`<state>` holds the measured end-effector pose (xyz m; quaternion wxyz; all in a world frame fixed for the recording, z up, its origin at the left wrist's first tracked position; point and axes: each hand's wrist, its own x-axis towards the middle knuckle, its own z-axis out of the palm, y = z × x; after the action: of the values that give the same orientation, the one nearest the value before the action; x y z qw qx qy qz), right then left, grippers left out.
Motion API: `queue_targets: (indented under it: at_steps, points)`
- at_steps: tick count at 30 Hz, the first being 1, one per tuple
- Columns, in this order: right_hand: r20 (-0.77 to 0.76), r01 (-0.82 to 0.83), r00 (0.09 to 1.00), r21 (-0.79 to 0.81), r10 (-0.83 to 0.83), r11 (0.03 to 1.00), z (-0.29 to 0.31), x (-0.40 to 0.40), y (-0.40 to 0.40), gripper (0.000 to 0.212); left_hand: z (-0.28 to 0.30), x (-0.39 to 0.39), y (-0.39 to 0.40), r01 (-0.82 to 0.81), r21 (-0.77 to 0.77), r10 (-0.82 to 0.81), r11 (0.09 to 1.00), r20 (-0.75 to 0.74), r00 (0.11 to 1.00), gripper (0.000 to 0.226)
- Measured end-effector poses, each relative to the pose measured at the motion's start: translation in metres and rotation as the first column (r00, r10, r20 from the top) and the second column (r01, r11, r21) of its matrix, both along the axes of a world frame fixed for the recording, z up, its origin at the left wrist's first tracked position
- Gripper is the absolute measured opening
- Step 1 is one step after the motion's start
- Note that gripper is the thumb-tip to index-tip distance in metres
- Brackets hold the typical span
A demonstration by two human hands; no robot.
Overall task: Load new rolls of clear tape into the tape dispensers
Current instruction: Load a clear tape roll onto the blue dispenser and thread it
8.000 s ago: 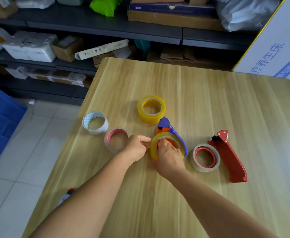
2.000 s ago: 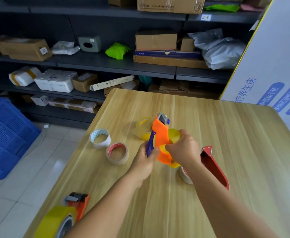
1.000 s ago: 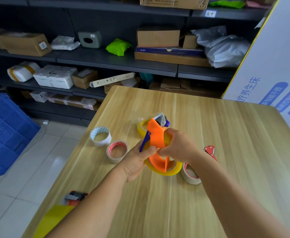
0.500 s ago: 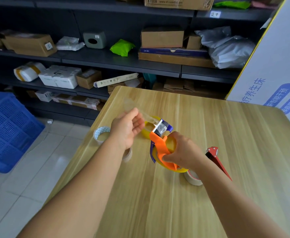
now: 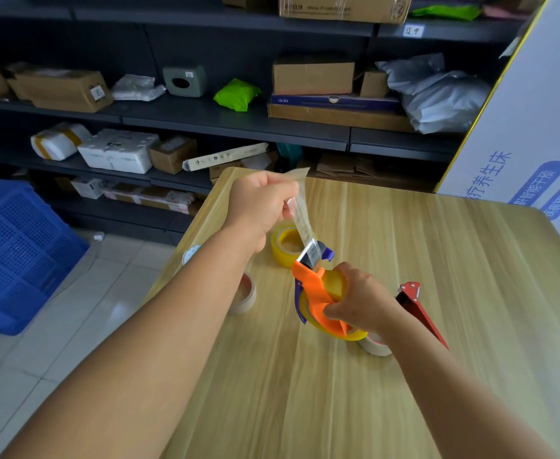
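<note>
Nearest the camera, over the pale wood-grain table: right hand clenched round the orange plastic tape dispenser with purple trim, held above the tabletop, toothed cutter end pointing away and up. Yellow-tinted roll of clear tape seated in that dispenser, partly hidden by the fingers.

Just beyond, higher: left hand pinching the free strip of clear tape, drawn taut up from the cutter blade. Strip apparently fed across the blade; not cut.

Under and beside the right wrist: cream roll of tape with red inner core flat on the table, touching or just beside the red metal tape dispenser; whether seated in it cannot be told, wrist in the way.

Left of the orange dispenser, partly behind the left forearm: second cream roll with reddish core; further left, edge of a white roll, mostly hidden.

Further back, behind the cutter: spare yellow-tinted roll of clear tape, flat, untouched.

Background: dark shelving with cardboard boxes and parcels; blue plastic crate on the floor, left.

Progress, judged: orange dispenser loaded and threaded; remaining on it, tearing off or settling the leader. Red dispenser state uncertain. Spare rolls on the table suggest more loading to come.
</note>
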<state>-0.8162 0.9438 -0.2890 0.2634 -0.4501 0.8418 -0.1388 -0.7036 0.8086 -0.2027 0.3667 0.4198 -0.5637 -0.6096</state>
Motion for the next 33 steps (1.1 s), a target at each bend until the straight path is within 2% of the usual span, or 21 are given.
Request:
queue_targets:
  at_steps: [3,6,10,14,18,23,26,29,33]
  points:
    - [0.041,0.015,0.999,-0.040,-0.013,0.999,0.003,-0.003,-0.001,0.056,0.013,-0.008,0.003,-0.005,-0.053,0.004,0.999,-0.023,1.000,0.014]
    - [0.090,0.048,0.995,-0.085,-0.041,0.995,0.005,-0.006,0.003,0.051,0.010,-0.007,0.000,-0.036,-0.018,0.036,0.999,-0.018,0.999,0.011]
    - [0.151,0.096,0.986,-0.122,-0.077,0.988,0.006,-0.008,0.009,0.045,-0.013,0.003,-0.005,-0.111,0.123,0.110,0.986,0.016,0.994,0.001]
    - [0.212,0.141,0.971,-0.113,-0.114,0.984,0.008,-0.013,0.014,0.047,-0.028,0.012,-0.006,-0.183,0.249,0.187,0.951,0.007,0.982,0.012]
    - [0.288,0.179,0.948,-0.121,-0.138,0.976,0.013,-0.017,0.016,0.045,-0.049,0.028,-0.008,-0.253,0.417,0.282,0.873,-0.009,0.959,0.014]
    - [0.487,0.267,0.858,-0.151,-0.163,0.952,0.009,-0.013,0.015,0.028,-0.080,0.025,0.012,-0.217,0.531,0.183,0.819,0.117,0.976,0.017]
    - [0.557,0.284,0.816,-0.151,-0.156,0.947,0.010,-0.010,0.013,0.027,-0.087,0.023,0.030,-0.175,0.612,0.209,0.771,0.016,0.978,0.014]
    - [0.581,0.285,0.798,-0.126,-0.162,0.950,0.012,-0.010,0.010,0.030,-0.091,0.025,0.040,-0.142,0.688,0.331,0.712,-0.150,0.932,0.036]
    - [0.555,0.285,0.813,-0.112,-0.178,0.952,0.016,-0.004,0.009,0.031,-0.094,0.029,0.043,-0.177,0.736,0.413,0.653,-0.150,0.898,0.027]
